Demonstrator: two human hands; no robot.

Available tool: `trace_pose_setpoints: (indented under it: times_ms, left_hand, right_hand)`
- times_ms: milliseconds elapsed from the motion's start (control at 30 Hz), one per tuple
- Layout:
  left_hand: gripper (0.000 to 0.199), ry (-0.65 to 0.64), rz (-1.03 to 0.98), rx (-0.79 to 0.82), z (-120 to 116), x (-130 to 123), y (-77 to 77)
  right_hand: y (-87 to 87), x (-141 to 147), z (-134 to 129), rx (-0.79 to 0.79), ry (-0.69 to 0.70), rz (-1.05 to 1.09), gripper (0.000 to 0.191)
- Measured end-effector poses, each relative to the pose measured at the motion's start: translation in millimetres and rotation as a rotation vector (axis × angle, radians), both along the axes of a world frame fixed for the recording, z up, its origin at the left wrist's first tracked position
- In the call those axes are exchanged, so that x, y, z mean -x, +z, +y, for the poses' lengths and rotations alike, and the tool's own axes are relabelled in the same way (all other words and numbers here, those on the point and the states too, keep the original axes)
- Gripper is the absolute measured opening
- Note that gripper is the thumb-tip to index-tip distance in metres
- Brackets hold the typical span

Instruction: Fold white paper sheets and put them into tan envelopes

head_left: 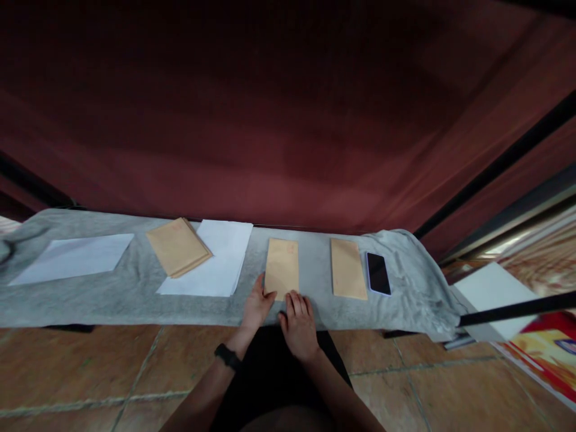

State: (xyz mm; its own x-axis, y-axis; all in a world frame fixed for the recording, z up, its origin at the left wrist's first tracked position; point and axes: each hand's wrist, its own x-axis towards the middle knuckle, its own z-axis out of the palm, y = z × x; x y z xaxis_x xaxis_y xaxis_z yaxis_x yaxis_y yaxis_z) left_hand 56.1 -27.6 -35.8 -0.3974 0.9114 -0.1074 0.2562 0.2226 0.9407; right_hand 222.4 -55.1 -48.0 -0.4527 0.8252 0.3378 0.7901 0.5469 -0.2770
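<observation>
A tan paper envelope (282,267) with small red print near its top right corner lies upright before me on the grey cloth. My left hand (258,305) grips its lower left edge, thumb on top and fingers along the side. The fingers of my right hand (297,321) rest flat on the bottom right corner, thumb apart. To the right lies another tan envelope (348,269). On the left, a pile of tan envelopes (177,247) overlaps a stack of white paper sheets (220,258).
A single white sheet (74,258) lies at the far left of the cloth-covered table (135,303). A phone (378,274) sits near the right end. Behind hangs a dark red curtain (279,180). Black poles (504,171) and a white box (492,291) stand at the right.
</observation>
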Motion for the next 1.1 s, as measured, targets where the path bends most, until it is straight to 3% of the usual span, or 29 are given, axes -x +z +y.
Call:
trace_pose_setpoints:
  times_ms: [133,233,300,400,500,600,733,867,933,1100]
  left_hand:
    - [0.052,0.010,-0.172,-0.079,0.8,-12.2,11.6]
    - [0.056,-0.040,-0.203,-0.131,-1.9,-24.9,26.6]
    - [0.064,-0.071,-0.217,-0.160,-4.6,-31.7,35.9]
    - [0.069,-0.022,-0.261,-0.132,-8.8,-37.9,44.2]
    - [0.068,0.023,-0.395,0.000,-12.2,-43.0,44.5]
    - [0.061,0.004,-0.559,0.061,-13.9,-49.1,39.9]
    - [0.062,-0.016,-0.665,0.045,-11.0,-47.6,32.0]
    - [0.064,-0.018,-0.542,0.073,-3.5,-29.9,22.8]
    - [0.064,-0.028,-0.457,0.115,-0.4,-21.8,17.8]
    - [0.068,-0.043,-0.301,0.164,-0.7,-16.3,8.3]
  right_hand:
    - [9.8,6.8,14.3,0.015,-0.085,0.007,0.050]
    - [20.2,6.0,30.4,0.074,-0.135,0.106,0.045]
    - [28.8,3.3,40.3,0.198,-0.155,0.303,0.042]
    - [40.3,1.8,47.9,0.490,-0.176,0.783,0.042]
    - [45.7,8.3,43.6,0.735,-0.190,1.186,0.051]
    - [45.4,19.6,31.9,0.833,-0.243,1.383,0.056]
    - [41.7,25.7,20.4,0.992,-0.202,1.438,0.056]
    - [33.3,10.6,17.5,1.166,-0.163,1.174,0.048]
    - [28.6,-1.1,15.8,1.040,-0.142,0.965,0.045]
    - [23.2,-25.1,10.9,0.265,0.032,0.391,0.042]
